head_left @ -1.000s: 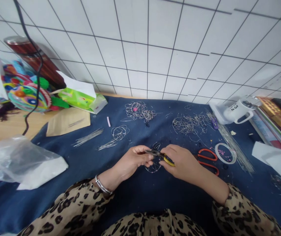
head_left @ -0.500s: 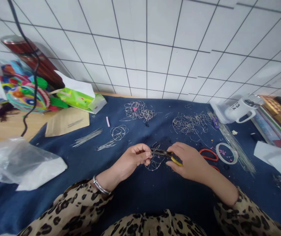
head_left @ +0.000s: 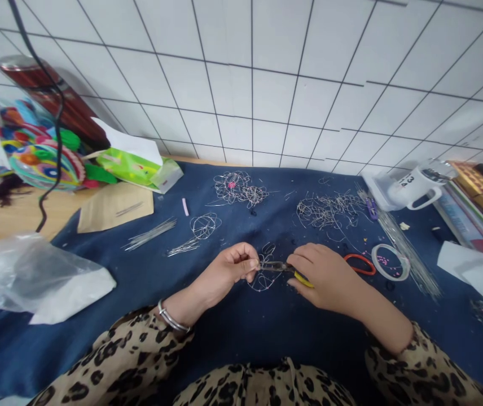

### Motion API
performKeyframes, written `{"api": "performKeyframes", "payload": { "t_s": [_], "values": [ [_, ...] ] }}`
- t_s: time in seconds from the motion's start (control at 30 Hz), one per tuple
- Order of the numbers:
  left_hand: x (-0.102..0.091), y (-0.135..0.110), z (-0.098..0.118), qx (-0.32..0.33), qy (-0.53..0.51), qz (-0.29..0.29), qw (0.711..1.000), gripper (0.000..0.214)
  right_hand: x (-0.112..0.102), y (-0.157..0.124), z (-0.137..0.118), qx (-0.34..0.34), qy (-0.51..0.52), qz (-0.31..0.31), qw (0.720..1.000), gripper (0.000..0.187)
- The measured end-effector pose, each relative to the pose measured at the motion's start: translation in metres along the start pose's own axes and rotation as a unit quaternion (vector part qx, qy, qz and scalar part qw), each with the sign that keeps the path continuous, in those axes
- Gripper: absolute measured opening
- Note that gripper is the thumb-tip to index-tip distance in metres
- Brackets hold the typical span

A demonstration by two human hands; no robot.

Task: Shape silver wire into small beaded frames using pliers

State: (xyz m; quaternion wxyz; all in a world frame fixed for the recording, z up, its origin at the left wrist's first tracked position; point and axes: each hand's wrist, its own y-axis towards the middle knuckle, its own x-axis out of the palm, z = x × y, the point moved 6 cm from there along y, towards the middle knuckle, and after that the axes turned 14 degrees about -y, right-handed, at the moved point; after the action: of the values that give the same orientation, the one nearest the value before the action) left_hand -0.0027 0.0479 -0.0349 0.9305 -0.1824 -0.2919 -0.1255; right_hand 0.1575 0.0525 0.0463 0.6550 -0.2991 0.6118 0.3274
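Between thumb and fingers, my left hand (head_left: 236,267) pinches a looped piece of thin silver wire (head_left: 262,286) with small beads along it. My right hand (head_left: 325,275) is wrapped round pliers (head_left: 303,279) with yellow handles. The dark jaws point left and reach the wire at my left fingertips; whether they grip it is too small to tell. Wire loops stick out above and below the jaws. Just right of my right hand lie red-handled scissors (head_left: 359,264), partly hidden behind it, and a clear round dish (head_left: 389,261) with pink beads.
Tangled wire pieces (head_left: 239,189) and another wire heap (head_left: 328,211) lie toward the wall on the blue cloth (head_left: 224,349). Straight wires (head_left: 150,234) are at left, with a longer bundle (head_left: 411,259) at right. A white mug (head_left: 419,189) stands back right; a plastic bag (head_left: 34,276) lies left.
The pliers have turned slightly, so their jaws lie more level against the wire at my left fingertips. Both hands stay in nearly the same place.
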Motion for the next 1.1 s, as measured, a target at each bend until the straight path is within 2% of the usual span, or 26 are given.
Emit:
{"api": "performKeyframes", "payload": {
  "t_s": [0.4, 0.57, 0.73, 0.9, 1.1],
  "values": [
    [0.001, -0.002, 0.005, -0.021, 0.012, -0.007, 1.0, 0.013, 0.0, 0.001, -0.009, -0.063, -0.107, 0.051, 0.991, 0.022],
    [0.002, -0.003, 0.005, -0.028, 0.006, -0.016, 0.999, 0.013, 0.001, 0.001, -0.01, -0.066, -0.102, 0.054, 0.991, 0.023],
    [0.002, -0.003, 0.007, -0.006, 0.025, -0.013, 1.0, 0.011, -0.001, 0.001, -0.004, -0.056, -0.082, 0.046, 0.994, 0.023],
    [0.002, -0.002, 0.009, 0.014, 0.049, -0.014, 0.999, 0.01, -0.003, 0.001, -0.006, -0.054, -0.08, 0.06, 0.994, 0.02],
    [0.001, -0.002, 0.006, -0.001, 0.038, -0.013, 0.999, 0.01, -0.002, 0.002, -0.011, -0.066, -0.09, 0.082, 0.99, 0.019]
  ]
}}
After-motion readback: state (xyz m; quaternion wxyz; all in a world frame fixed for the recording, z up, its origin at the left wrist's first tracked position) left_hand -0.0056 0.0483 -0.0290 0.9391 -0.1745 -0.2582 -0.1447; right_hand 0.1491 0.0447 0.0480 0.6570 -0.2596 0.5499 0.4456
